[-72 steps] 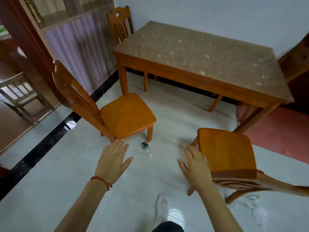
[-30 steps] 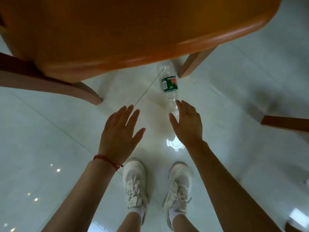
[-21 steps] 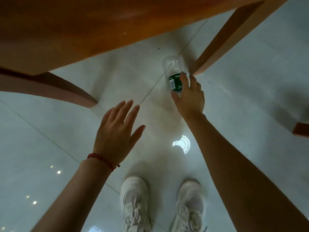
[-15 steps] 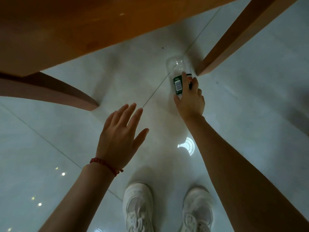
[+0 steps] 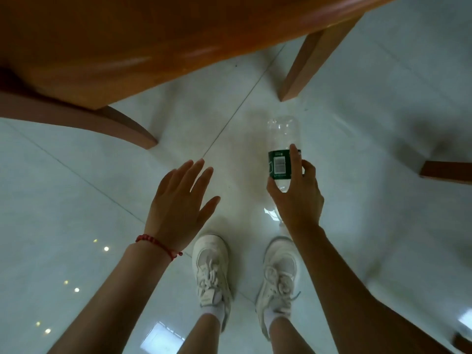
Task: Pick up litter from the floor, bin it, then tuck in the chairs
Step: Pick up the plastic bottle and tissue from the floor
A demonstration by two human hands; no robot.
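Right hand [image 5: 296, 198]: fingers and thumb curled round the bottle [image 5: 281, 152], gripping its lower half, base pointing away.
Left hand [image 5: 176, 203]: spread flat, palm down, holding nothing, level with the grip and apart from it.
Forearms: both stretched forward.

The pale tiled floor [image 5: 370, 111] is reflecting small lights. Two white sneakers [image 5: 213, 272] are standing on it near its lower edge, and wooden chair legs [image 5: 310, 60] are resting on it toward the top.
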